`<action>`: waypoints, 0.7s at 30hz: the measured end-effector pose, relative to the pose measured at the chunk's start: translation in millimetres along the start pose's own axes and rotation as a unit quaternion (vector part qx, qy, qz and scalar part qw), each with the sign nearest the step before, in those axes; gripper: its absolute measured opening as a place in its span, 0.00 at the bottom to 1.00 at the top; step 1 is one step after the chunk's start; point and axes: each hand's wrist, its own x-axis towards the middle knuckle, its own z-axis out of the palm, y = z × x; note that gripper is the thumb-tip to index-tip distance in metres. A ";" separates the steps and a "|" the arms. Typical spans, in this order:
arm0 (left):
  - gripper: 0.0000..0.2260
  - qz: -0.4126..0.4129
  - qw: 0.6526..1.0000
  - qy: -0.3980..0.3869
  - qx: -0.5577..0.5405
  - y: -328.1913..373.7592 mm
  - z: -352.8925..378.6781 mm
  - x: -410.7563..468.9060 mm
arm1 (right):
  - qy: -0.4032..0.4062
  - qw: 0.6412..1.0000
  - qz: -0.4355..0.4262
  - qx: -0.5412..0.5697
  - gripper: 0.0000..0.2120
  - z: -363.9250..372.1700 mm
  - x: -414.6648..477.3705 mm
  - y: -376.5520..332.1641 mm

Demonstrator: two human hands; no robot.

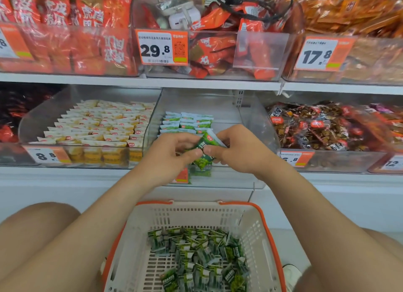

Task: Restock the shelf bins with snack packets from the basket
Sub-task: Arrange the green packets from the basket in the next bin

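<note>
One green packet point(204, 145) is being held above the front of the middle bin point(250, 121), its long axis tilting up toward the right. The left grip point(174, 154) and right grip point(237, 152) are both pinching it, thumbs nearly meeting. Stacked rows point(187, 122) are lying just behind and slightly left, likely where it is heading. The basket point(259, 211) is sitting below, well apart.

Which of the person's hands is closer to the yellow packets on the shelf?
Left. The left hand is just right of the yellow packets; the right hand is farther right. Both hold green packets.
</note>
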 end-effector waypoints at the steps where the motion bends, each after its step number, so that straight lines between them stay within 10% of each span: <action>1: 0.11 -0.008 0.999 0.007 -0.032 1.8 0.4 -0.8 | -0.006 1.000 0.009 0.022 0.15 0.2 -0.6 0.5; 9: 0.09 -0.017 0.996 0.074 -0.053 1.3 2.3 -3.4 | -0.011 0.992 0.015 0.121 0.16 3.4 5.2 10.8; 15: 0.09 -0.010 0.979 0.059 0.193 -17.0 -7.1 -3.2 | 0.077 0.975 -0.054 -0.200 0.17 10.4 16.5 18.8; 21: 0.14 -0.026 0.951 -0.023 0.308 -18.9 -7.6 -3.5 | 0.008 0.987 0.026 -0.159 0.07 35.9 27.4 21.7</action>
